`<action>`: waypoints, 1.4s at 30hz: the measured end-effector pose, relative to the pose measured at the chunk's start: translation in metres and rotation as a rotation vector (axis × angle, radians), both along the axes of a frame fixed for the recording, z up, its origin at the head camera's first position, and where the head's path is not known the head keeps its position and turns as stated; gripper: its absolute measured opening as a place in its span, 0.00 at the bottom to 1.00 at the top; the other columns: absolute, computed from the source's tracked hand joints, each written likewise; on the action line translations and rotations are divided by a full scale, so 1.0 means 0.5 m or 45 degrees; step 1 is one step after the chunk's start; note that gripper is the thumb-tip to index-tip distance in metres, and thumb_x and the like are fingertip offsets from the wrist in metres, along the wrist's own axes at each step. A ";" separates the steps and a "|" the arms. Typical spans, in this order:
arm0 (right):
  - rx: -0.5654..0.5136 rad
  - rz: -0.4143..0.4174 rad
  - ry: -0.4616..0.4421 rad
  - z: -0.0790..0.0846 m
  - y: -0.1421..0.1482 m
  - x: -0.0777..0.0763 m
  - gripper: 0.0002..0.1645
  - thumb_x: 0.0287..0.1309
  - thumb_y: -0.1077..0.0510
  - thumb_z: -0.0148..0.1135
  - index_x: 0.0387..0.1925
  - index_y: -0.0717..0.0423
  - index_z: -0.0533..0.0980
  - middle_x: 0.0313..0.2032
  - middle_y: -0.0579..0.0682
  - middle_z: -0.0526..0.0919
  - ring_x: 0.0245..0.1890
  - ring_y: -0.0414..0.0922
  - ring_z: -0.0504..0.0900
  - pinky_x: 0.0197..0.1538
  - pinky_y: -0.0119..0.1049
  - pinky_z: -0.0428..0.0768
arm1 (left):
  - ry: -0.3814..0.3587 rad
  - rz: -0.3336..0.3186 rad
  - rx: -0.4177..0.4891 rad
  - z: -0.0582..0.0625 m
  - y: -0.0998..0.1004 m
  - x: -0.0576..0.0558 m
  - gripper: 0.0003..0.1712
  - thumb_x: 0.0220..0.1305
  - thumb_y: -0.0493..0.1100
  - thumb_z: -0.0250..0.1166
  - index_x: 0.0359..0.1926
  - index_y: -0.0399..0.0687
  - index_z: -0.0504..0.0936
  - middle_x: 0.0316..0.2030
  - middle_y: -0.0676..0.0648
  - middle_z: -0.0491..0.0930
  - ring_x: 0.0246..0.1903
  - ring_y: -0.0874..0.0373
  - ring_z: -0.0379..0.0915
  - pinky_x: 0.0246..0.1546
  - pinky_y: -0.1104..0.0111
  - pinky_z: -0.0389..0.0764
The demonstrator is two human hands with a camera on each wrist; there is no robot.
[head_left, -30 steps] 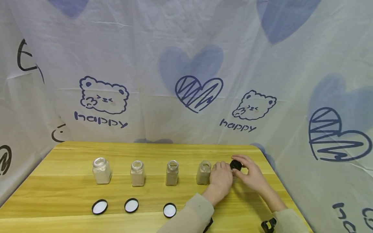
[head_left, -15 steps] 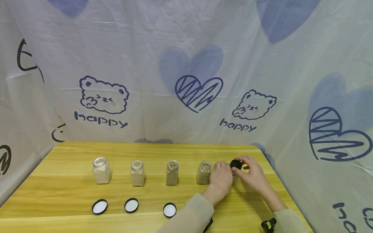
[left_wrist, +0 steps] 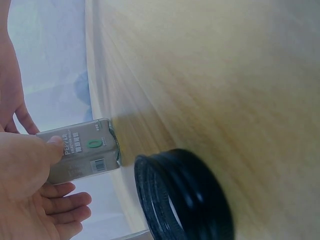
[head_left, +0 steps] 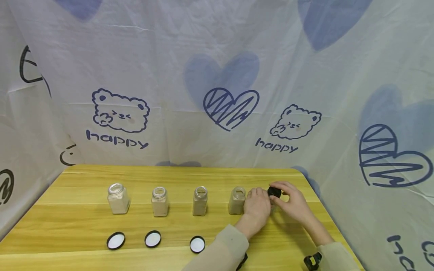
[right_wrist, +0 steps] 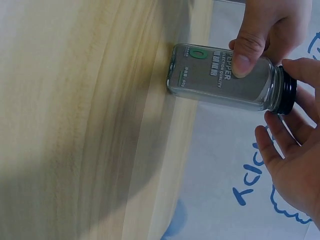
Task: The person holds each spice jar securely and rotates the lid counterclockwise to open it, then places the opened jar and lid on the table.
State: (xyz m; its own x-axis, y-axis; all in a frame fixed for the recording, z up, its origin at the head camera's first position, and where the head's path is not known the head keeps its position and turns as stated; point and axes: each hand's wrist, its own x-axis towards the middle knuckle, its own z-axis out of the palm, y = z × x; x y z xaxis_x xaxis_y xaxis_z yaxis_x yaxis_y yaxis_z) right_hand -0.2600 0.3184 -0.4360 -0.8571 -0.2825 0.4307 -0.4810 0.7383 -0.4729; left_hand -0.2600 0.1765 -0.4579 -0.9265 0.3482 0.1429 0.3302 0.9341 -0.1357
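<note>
In the right wrist view a glass pepper jar (right_wrist: 215, 75), filled with grey-brown powder, stands with its base at the wooden table. My left hand (head_left: 257, 205) grips its body, thumb across the label, as the left wrist view also shows with the jar (left_wrist: 82, 152). At the jar's mouth sits a black lid (right_wrist: 286, 90); my right hand (head_left: 293, 201) pinches it between thumb and fingers. An open jar (head_left: 237, 203) of similar powder stands just left of my left hand. From above, the left hand hides most of the gripped jar.
Three more open jars, (head_left: 200, 203) continue the row leftward, holding pale to brownish powder. Three black lids (head_left: 197, 244) lie with white insides up nearer the front. A black ring-shaped lid (left_wrist: 190, 195) is close to the left wrist camera. A patterned cloth (head_left: 176, 131) borders the table's back.
The right hand's fingers shift around the black lid and back again, staying at the jar's top. The left hand keeps its grip, and the other jars and lids stay put.
</note>
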 end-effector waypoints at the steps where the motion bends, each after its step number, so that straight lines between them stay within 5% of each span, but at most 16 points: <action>1: 0.000 0.004 0.000 0.000 0.000 0.000 0.23 0.56 0.57 0.67 0.54 0.54 0.77 0.53 0.51 0.77 0.51 0.51 0.76 0.45 0.51 0.79 | -0.001 0.000 -0.001 0.000 0.000 0.000 0.31 0.68 0.64 0.46 0.60 0.48 0.68 0.46 0.49 0.70 0.46 0.58 0.65 0.54 0.70 0.71; 13: -0.004 0.066 0.008 0.003 0.003 0.005 0.24 0.55 0.65 0.66 0.55 0.55 0.76 0.56 0.53 0.76 0.56 0.55 0.71 0.54 0.56 0.73 | -0.029 -0.001 0.015 -0.001 0.005 0.000 0.32 0.68 0.65 0.42 0.61 0.50 0.68 0.46 0.51 0.69 0.47 0.59 0.65 0.56 0.70 0.70; 29: -0.043 0.061 0.059 0.008 0.004 0.010 0.27 0.55 0.66 0.66 0.58 0.56 0.74 0.56 0.53 0.75 0.55 0.51 0.73 0.47 0.51 0.79 | -0.039 -0.024 -0.008 -0.003 0.004 -0.002 0.31 0.69 0.65 0.42 0.60 0.51 0.69 0.47 0.50 0.70 0.47 0.58 0.64 0.55 0.69 0.70; 36: -0.127 0.030 0.084 0.006 0.004 0.011 0.29 0.54 0.66 0.67 0.58 0.50 0.74 0.55 0.50 0.76 0.53 0.48 0.75 0.47 0.42 0.80 | -0.021 -0.029 -0.031 0.002 0.003 -0.006 0.32 0.68 0.66 0.44 0.59 0.49 0.70 0.46 0.50 0.70 0.46 0.57 0.65 0.55 0.69 0.70; 42: -0.180 -0.008 0.127 0.017 -0.006 0.025 0.29 0.53 0.68 0.67 0.57 0.55 0.73 0.53 0.54 0.76 0.48 0.50 0.77 0.48 0.33 0.80 | -0.016 -0.022 -0.045 0.013 0.000 -0.006 0.36 0.66 0.68 0.46 0.60 0.48 0.70 0.47 0.49 0.70 0.48 0.57 0.65 0.57 0.68 0.69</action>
State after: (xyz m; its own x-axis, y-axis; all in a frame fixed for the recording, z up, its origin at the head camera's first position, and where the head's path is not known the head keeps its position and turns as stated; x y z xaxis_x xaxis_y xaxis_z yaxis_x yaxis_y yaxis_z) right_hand -0.2474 0.3155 -0.4275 -0.8098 -0.2079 0.5487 -0.5263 0.6708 -0.5226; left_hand -0.2632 0.1765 -0.4517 -0.9220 0.3687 0.1186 0.3480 0.9230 -0.1642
